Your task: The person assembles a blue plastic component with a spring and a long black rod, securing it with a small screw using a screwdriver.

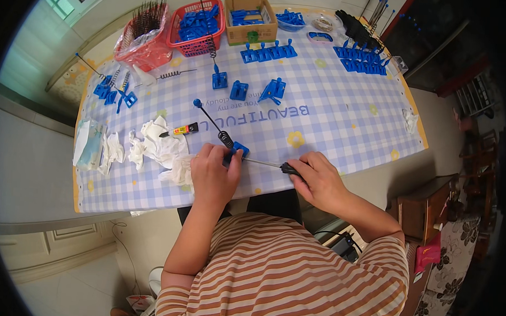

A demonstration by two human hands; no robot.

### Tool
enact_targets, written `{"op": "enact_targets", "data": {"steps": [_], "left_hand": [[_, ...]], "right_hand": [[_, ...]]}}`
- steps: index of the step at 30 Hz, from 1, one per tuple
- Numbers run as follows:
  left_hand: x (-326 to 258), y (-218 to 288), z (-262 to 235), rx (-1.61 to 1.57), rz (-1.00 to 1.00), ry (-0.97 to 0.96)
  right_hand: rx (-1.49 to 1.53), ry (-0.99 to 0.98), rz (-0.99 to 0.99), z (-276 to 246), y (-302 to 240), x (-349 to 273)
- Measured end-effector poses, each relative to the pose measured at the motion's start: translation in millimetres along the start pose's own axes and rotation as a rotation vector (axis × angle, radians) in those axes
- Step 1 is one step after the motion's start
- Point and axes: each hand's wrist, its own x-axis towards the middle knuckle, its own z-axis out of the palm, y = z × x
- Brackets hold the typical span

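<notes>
Two hands at work on one blue block [241,148], near edge of the table [337,136].

Left hand [212,170]: thumb and fingers pinched on the block, small gap, part of it hidden behind them. Right hand [321,180]: curled round the black handle of a screwdriver [272,165]. Shaft points left, tip end up against the block by the left thumb; exact contact can't be told. Coil spring [225,138] rises by the block, leaning toward the far left corner, blue ball [197,102] on top of its rod; foot hidden by the fingers.

Left of the hands: crumpled tissues [160,141], glue tube [181,129] just beyond, tissue pack [90,144] near the left edge.

Beyond the hands: three separate blue pieces, one standing clip [219,80] with its own spring, plus two others nearer the middle.

Far edge, left to right: pink tub [150,58], red basket [196,47] full of blue parts, cardboard box [239,35] with more, then a bowl [291,27]. Dark gloves [355,30] at the far right corner, blue clip rows [362,61] just nearer.
</notes>
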Motion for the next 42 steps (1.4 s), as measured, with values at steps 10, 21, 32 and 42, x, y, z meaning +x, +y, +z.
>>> {"op": "enact_targets", "data": {"steps": [10,21,32,42], "left_hand": [[-2,0,2,0.002,-0.012,0.014],[-4,-2,6,0.050,0.047,0.103],[-1,-9,7,0.078,0.050,0.153],[-3,-11,9,0.076,0.065,0.185]], "right_hand": [[-0.115,0.068,-0.098,11,-8,-8],[-0.122,0.017,-0.146,6,-4,0],[-0.079,0.029,-0.188,13,9,20],[-0.155,0.100,-0.231,13,12,22]]}}
